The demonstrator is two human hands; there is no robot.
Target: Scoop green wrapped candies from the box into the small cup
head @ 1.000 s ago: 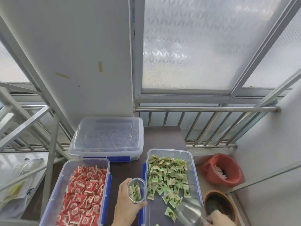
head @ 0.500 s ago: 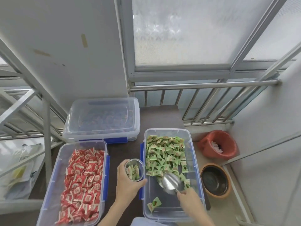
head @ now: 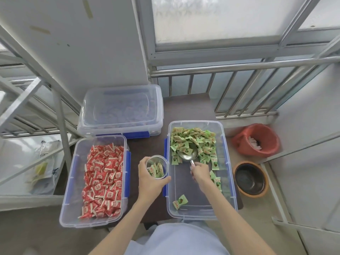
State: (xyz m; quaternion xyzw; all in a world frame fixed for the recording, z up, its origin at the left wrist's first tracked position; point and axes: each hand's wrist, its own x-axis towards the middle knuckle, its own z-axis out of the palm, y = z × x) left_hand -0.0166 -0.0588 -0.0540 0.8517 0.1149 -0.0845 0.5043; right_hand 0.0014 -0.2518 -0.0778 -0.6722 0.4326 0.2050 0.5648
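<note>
Left hand (head: 150, 178): curled round the small cup (head: 157, 167), thumb on the near side, fingers wrapped behind; holds it upright over the dark tabletop (head: 147, 150), just beside the left wall of the green-candy box (head: 229, 162)
Right hand (head: 200, 171): closed in a fist on the handle of the metal scoop (head: 188, 153), inside the box; knuckles up, forearm running back twd the person
Scoop: shiny steel, rounded bowl, short thin handle; bowl lies in the near edge of the candy pile w/ one or two wrappers in it (exact count hard to tell)
Cup: small, round, clear walls; several green wrapped candies sit in the bottom, well below the rim
Green candies (head: 193, 138): flat, crinkly square packets, pale green w/ a darker mark; heaped in the far half of the box, a few strung along the right wall, one loose packet (head: 180, 201) near the front
Green-candy box: clear plastic, rectangular, rounded corners, blue clips on the sides; near half of the floor mostly bare
Red-candy box (head: 73, 181): same type, left of the cup, apart from it; filled w/ red and white packets (head: 104, 183)
Lidded box (head: 121, 111): clear w/ lid on, behind the red one; contents blurred
Floor, right: orange-red bucket (head: 257, 140) w/ white bits inside; brown-rimmed dark bowl (head: 251, 178) nearer the person
</note>
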